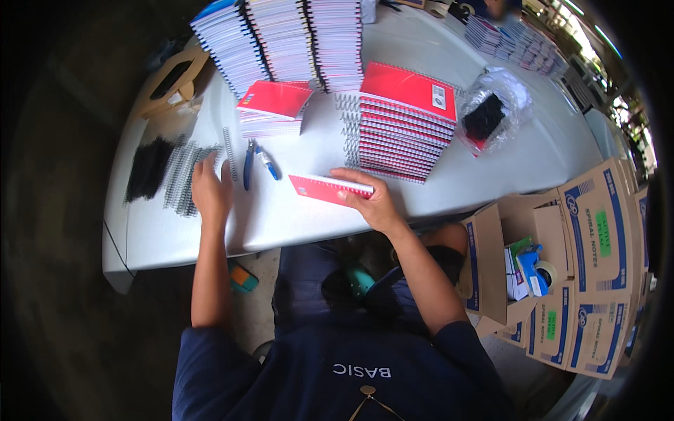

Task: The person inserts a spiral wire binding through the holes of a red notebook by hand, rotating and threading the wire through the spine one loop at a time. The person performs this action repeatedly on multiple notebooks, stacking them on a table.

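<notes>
My right hand grips a small red notebook, tilted so that its white page edge with a row of holes faces up. Over at the left, my left hand reaches to the edge of a pile of grey wire spirals, its thumb apart from the fingers. No spiral shows between them, though the fingertips partly overlap the pile. Black spirals lie beside the grey ones. Just right of that hand are a single loose spiral, blue-handled pliers and a blue-and-white pen-shaped tool.
A tall stack of red spiral notebooks stands ahead, a shorter red stack to its left. Black-bound book stacks rise behind. A plastic bag lies right. Cardboard boxes flank the white table.
</notes>
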`<state>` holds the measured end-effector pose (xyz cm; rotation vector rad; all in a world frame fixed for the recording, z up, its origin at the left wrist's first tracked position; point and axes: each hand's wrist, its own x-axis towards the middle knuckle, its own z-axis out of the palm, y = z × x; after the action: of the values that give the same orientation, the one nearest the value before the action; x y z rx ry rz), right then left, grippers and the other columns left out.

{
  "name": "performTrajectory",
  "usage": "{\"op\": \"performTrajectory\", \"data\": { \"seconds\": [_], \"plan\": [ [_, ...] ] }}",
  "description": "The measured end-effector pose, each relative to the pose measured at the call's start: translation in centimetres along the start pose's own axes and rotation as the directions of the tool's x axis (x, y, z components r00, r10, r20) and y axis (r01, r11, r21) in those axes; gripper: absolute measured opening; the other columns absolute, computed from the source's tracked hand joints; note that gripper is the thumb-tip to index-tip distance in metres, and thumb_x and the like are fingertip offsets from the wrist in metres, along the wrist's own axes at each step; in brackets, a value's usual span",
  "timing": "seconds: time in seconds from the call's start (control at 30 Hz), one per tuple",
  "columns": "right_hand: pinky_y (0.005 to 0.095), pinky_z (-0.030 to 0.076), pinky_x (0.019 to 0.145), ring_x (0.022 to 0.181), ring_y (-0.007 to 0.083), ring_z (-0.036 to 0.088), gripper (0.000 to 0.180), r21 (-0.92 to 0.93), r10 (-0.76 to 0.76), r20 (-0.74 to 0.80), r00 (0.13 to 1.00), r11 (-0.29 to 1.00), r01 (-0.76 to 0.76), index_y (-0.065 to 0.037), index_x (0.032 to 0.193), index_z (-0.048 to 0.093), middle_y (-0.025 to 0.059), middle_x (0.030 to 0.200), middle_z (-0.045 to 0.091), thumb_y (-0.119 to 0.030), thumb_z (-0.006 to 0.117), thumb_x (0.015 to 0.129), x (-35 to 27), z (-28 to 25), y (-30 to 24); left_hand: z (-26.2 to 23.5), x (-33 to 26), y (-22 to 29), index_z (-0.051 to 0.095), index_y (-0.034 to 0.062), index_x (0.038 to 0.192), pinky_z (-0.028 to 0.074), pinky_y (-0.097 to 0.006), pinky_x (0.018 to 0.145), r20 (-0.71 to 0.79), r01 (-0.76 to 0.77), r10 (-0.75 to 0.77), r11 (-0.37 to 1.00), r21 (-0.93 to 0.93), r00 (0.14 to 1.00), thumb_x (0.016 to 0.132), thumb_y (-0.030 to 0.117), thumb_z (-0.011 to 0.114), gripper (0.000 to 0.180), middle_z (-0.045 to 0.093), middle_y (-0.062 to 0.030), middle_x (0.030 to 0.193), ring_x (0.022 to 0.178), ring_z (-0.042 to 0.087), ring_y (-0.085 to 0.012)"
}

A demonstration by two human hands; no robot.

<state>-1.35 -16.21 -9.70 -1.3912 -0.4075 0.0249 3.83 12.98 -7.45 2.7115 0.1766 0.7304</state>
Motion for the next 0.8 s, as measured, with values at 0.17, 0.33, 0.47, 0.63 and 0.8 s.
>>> {"op": "performTrajectory", "data": {
  "seconds": [0.17, 0.33, 0.47, 0.63, 0.8],
  "plan": [
    [0.0255, 0.042, 0.090, 0.099, 0.0115, 0.055, 0.032, -0.153, 0.005, 0.139, 0.990, 0.988, 0.016, -0.003, 0.117, 0.058, 0.0090, 0.111, 0.063, -0.001, 0.057, 0.085, 0.3, 0.3, 1.1, 1.6, 5.0, -0.3, 0.061, 0.0036, 0.105, 0.045, -0.044, 0.081, 0.329, 0.189, -0.286, 0.936, 0.297, 0.900, 0.081, 0.043, 0.057, 0.047, 0.062, -0.0186, 0.103, 0.095, 0.060, -0.0360],
    [0.0253, 0.042, 0.090, 0.101, 0.0107, 0.054, 0.033, -0.158, -0.005, 0.080, 0.997, 0.987, 0.018, -0.004, 0.118, 0.058, 0.0090, 0.112, 0.063, 0.000, 0.055, 0.085, 0.2, 0.4, 0.4, 2.3, 6.7, -2.5, 0.062, 0.0017, 0.099, 0.048, -0.036, 0.068, 0.319, 0.479, -0.377, 0.801, -0.359, 0.870, 0.083, 0.028, 0.050, 0.033, 0.063, -0.0160, 0.078, 0.076, 0.062, -0.0254],
    [0.0248, 0.042, 0.090, 0.101, 0.0106, 0.054, 0.035, -0.078, 0.002, 0.033, 0.999, 0.997, 0.001, -0.002, 0.119, 0.057, 0.0087, 0.113, 0.061, 0.002, 0.055, 0.084, 0.2, -0.3, 1.2, -0.5, 1.8, 2.3, 0.061, 0.0033, 0.094, 0.041, -0.026, 0.060, 0.516, 0.348, 0.183, 0.551, -0.759, 0.837, 0.087, 0.022, 0.045, 0.026, 0.054, -0.0046, 0.070, 0.061, 0.047, -0.0119],
    [0.0238, 0.042, 0.089, 0.099, 0.0093, 0.053, 0.036, -0.102, 0.006, 0.007, 1.000, 0.995, -0.005, 0.001, 0.120, 0.055, 0.0073, 0.109, 0.061, 0.001, 0.055, 0.084, 0.2, -0.1, 1.0, -1.3, -1.4, 4.0, 0.059, 0.0009, 0.083, 0.039, -0.024, 0.068, 0.525, 0.158, 0.356, 0.694, -0.703, 0.773, 0.093, 0.036, 0.050, 0.037, 0.052, -0.0017, 0.071, 0.070, 0.045, -0.0097],
    [0.0239, 0.043, 0.087, 0.097, 0.0087, 0.053, 0.035, -0.068, 0.057, 0.002, 0.998, 0.996, -0.056, 0.000, 0.120, 0.055, 0.0075, 0.109, 0.062, 0.000, 0.055, 0.085, 0.1, -0.1, 1.3, -2.0, -0.9, 4.0, 0.059, -0.0005, 0.083, 0.040, -0.025, 0.068, 0.593, 0.194, 0.319, 0.742, -0.641, 0.739, 0.092, 0.032, 0.053, 0.034, 0.053, -0.0029, 0.069, 0.070, 0.046, -0.0096]
  ]
}}
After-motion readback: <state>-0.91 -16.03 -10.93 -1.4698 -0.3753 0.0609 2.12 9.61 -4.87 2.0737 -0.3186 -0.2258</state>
